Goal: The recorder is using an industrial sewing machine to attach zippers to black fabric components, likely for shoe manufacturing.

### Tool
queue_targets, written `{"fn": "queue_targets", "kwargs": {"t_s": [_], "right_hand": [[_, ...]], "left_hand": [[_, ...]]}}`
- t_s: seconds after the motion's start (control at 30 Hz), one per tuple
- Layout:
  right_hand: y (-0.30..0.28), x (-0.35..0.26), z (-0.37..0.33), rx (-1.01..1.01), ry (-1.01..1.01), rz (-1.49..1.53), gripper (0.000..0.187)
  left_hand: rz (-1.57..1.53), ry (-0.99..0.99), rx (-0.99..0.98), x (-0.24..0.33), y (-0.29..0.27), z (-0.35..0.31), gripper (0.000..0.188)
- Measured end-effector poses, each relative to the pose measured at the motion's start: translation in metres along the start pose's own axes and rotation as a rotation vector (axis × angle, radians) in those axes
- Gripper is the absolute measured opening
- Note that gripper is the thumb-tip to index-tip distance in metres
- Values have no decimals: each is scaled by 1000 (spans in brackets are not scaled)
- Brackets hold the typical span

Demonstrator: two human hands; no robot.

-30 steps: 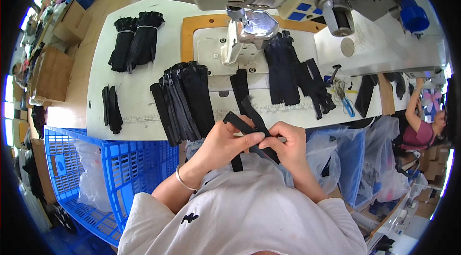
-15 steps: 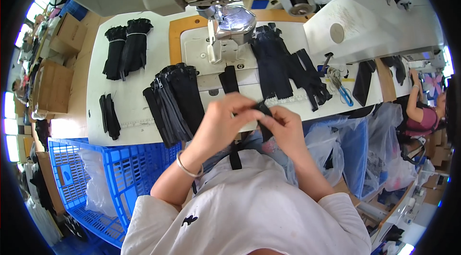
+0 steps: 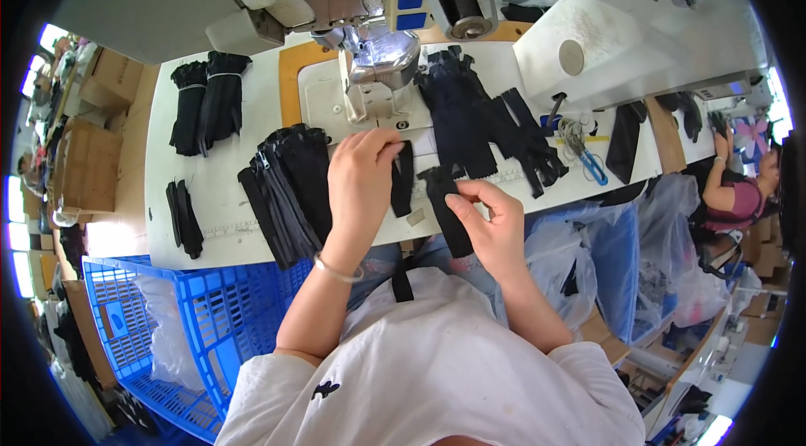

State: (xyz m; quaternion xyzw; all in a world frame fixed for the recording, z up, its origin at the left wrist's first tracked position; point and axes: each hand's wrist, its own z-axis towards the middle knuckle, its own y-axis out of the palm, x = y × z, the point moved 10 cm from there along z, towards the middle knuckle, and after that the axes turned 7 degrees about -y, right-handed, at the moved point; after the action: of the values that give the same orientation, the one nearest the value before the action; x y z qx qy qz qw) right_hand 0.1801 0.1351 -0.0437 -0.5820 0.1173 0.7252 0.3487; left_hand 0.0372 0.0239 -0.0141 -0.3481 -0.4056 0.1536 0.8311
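My right hand [image 3: 491, 223] pinches a short black zipper [image 3: 445, 215] between thumb and fingers, and the strip hangs in front of the table's near edge. My left hand [image 3: 361, 181] is at the plate of the sewing machine [image 3: 378, 68], fingers bent together at the upper end of another black zipper strip [image 3: 403, 186]. Its fingertips partly hide that end. Left of this hand lies a fanned stack of black zippers [image 3: 290, 186], some with metal sliders. A second pile of black zippers [image 3: 457, 114] lies right of the needle area.
Two tied black bundles [image 3: 210, 106] and a few loose strips [image 3: 183, 215] lie on the table's left. Blue-handled snips [image 3: 592, 165] lie on the right. A blue crate [image 3: 201, 320] stands below left, plastic bags [image 3: 558, 261] below right. A co-worker [image 3: 735, 194] sits far right.
My hands have moved apart. The left went from the piece held in front of me to the strip at the machine, which has shifted toward me; the right keeps its zipper. The view has shifted slightly.
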Motion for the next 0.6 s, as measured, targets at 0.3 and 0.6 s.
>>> {"fn": "queue_targets", "kwargs": {"t_s": [0.3,0.6], "right_hand": [[14,-14,16,-18,15,171,12],[24,-23,12,-80,102,220,11]], "left_hand": [[-1035,-513,-456,-3,0,-17,10],[-1089,-548,-377,-2,-14,-28,19]]}}
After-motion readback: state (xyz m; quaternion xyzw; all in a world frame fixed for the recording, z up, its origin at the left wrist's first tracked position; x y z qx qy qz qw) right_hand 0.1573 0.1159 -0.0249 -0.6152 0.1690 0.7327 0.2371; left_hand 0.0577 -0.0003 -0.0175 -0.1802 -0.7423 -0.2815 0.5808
